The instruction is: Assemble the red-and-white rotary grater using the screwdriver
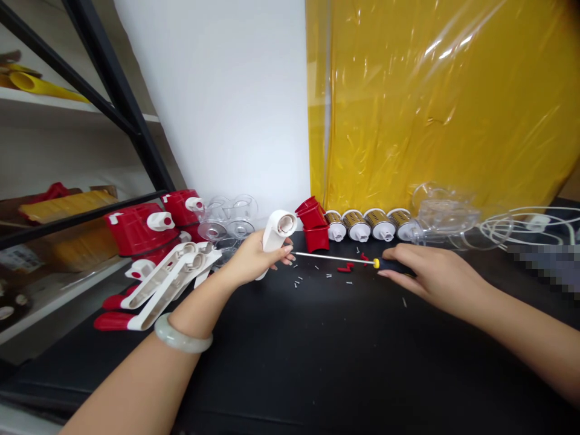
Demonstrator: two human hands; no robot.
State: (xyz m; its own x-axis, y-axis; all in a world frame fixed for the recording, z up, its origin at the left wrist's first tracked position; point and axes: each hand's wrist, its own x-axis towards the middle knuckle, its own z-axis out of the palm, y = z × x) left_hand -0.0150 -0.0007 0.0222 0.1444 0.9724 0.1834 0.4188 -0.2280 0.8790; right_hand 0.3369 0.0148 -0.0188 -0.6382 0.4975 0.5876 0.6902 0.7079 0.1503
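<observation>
My left hand (254, 257) is closed around a white plastic crank handle (277, 229), its round socket end pointing up. In my right hand (430, 278) is a screwdriver (335, 258) with a dark handle and yellow collar. Its shaft runs level to the left, and the tip reaches my left fingertips beside the crank handle; whether it touches a screw is hidden. Below the shaft, several small screws (329, 276) lie scattered on the black table (317, 350). Small red plastic pieces (345, 267) rest there too.
More white crank handles with red grips (158, 290) lie at the left, beside red housings (140, 229) and clear plastic parts (229, 217). Red chutes (313, 223) and several grater drums (356, 225) line the back. Clear parts (446, 220) and white cables (539, 223) are at the right.
</observation>
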